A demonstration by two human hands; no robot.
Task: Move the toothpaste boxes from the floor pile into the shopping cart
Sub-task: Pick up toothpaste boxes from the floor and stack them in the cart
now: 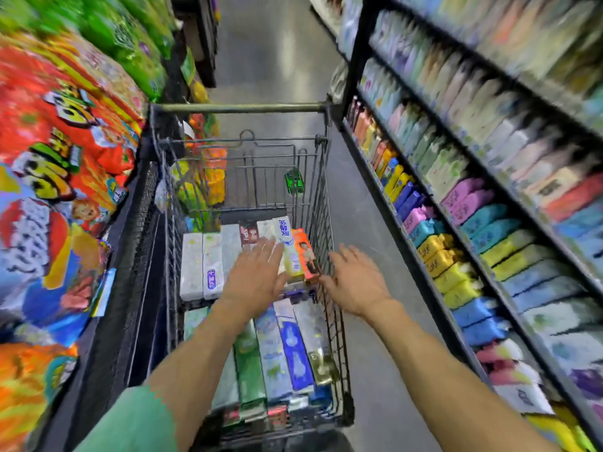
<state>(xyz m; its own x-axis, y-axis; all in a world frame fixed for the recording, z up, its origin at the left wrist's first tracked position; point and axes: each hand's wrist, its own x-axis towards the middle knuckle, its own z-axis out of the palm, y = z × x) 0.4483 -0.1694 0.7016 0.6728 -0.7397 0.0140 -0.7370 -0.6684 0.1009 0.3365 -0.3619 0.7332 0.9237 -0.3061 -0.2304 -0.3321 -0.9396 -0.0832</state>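
Orange box [305, 252], green sleeve [137, 422]

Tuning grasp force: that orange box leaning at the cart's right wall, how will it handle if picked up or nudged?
The orange box looks like thin printed carton with crisp edges, so probably stiff but crushable and light. It stands tilted on edge against the cart wall, so a nudge would likely tip it flat. Flat faces mean no rolling; the glossy print may be a bit slippery.

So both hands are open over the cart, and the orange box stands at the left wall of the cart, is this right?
Not quite. The head view shows the left hand and right hand open over the cart, but the orange box leans at the cart's right wall, not the left. At the left lie pale boxes.
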